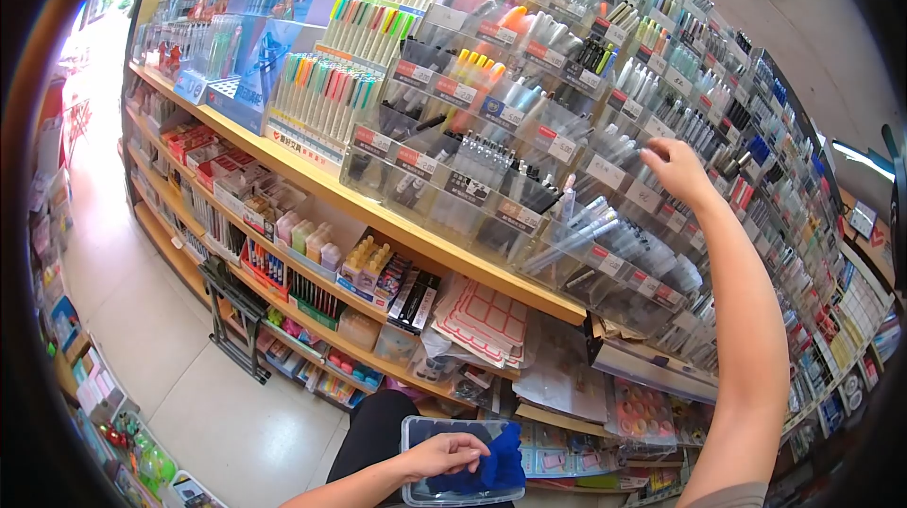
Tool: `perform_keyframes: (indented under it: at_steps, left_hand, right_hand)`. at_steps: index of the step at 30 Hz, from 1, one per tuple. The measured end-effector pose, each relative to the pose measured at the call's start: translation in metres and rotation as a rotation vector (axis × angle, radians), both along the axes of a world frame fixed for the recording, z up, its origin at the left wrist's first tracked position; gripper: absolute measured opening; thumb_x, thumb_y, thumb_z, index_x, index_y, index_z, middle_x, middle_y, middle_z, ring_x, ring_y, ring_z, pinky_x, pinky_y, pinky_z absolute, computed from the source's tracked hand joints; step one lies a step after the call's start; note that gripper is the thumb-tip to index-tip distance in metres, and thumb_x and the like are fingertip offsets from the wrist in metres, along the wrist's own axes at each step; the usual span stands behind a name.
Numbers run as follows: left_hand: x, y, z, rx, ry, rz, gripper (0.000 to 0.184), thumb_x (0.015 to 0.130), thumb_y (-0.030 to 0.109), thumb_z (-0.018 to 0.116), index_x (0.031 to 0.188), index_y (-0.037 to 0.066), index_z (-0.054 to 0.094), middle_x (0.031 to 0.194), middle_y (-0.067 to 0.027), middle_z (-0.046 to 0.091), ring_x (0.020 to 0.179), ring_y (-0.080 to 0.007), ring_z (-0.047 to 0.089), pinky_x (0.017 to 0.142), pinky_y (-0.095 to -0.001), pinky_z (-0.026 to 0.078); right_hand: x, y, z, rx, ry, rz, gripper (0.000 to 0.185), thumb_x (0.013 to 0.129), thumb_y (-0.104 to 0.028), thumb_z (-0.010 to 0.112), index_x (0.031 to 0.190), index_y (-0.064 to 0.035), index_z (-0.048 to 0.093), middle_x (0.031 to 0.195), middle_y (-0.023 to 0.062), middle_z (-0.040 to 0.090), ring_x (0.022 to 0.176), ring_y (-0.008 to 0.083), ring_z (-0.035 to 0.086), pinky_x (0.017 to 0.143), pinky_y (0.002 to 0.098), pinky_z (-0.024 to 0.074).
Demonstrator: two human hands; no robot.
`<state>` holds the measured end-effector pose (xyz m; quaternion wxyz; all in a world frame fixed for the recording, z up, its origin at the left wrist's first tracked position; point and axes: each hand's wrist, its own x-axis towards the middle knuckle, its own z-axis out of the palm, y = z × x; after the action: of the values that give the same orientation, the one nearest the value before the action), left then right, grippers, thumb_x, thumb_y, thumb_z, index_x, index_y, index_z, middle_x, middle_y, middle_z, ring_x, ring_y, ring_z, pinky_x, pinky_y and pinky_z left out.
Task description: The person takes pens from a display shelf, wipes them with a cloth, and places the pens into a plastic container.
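My right hand is raised in front of the stepped clear pen rack, its fingers bent and slightly apart. No pen shows in it. Just beside its fingertips are a clear compartment of pens and a white price label. Down at my lap, a clear plastic box holds a crumpled dark blue cloth. Over this box lies my left hand, its fingers curled against the cloth's left side. The undersides of both hands are hidden.
Clear trays of pens with price labels cover the slanted rack to the right. Colored markers stand in a display box at left. Lower wooden shelves hold boxes and stationery. A folded black stand leans against them beside the tiled aisle.
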<state>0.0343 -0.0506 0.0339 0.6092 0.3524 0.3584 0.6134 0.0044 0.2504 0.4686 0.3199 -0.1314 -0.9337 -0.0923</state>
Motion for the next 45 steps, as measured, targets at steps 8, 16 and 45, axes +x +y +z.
perform_keyframes:
  at_steps: [8, 16, 45]
  left_hand:
    - [0.0, 0.004, -0.003, 0.018, -0.009, -0.006, 0.024, 0.092, 0.018, 0.047, 0.109, 0.003, 0.054, 0.077, -0.0014, 0.056, 0.054, -0.0039, 0.04, 0.047, -0.0164, 0.032]
    - [0.001, 0.002, -0.004, 0.054, -0.029, -0.031, 0.025, 0.092, 0.02, 0.047, 0.11, 0.003, 0.053, 0.079, -0.001, 0.056, 0.055, -0.0039, 0.039, 0.048, -0.0163, 0.031]
    - [-0.001, 0.001, -0.005, 0.057, -0.073, -0.076, 0.025, 0.093, 0.019, 0.046, 0.111, 0.003, 0.052, 0.078, -0.0009, 0.054, 0.056, -0.0048, 0.037, 0.051, -0.0171, 0.031]
  right_hand:
    - [-0.036, -0.035, 0.009, 0.297, 0.081, 0.006, 0.033, 0.085, -0.027, 0.051, 0.09, 0.0034, 0.061, 0.091, 0.023, 0.061, 0.089, 0.0385, 0.057, 0.079, 0.0416, 0.0447]
    - [-0.069, -0.076, 0.005, 0.084, 0.012, -0.478, 0.041, 0.084, -0.036, 0.053, 0.099, 0.002, 0.061, 0.104, 0.0231, 0.059, 0.1, 0.0356, 0.056, 0.085, 0.0412, 0.0445]
    - [-0.083, -0.059, 0.013, -0.242, -0.017, -0.551, 0.066, 0.066, -0.046, 0.063, 0.098, 0.0119, 0.059, 0.103, 0.0264, 0.059, 0.1, 0.0314, 0.058, 0.083, 0.0345, 0.0454]
